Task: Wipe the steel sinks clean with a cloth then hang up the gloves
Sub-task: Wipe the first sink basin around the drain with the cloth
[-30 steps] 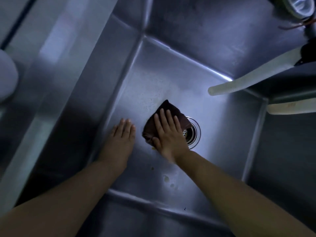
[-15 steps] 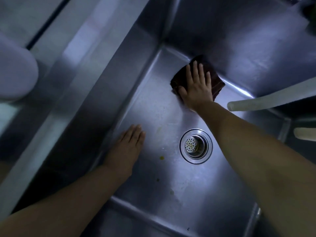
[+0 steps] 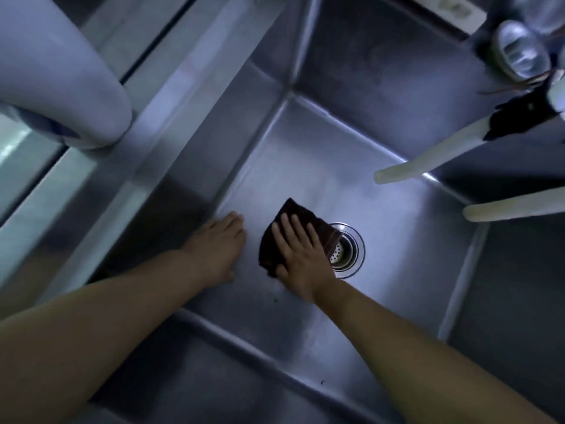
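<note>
Head view looks down into a steel sink, where the right hand presses a dark cloth flat under straight fingers, the cloth's right edge overlapping the rim of the drain. Left hand lies flat and holds nothing, beside the left wall's bottom seam. Bare floor stretches beyond the drain to the far and right walls, under two pale hoses.
</note>
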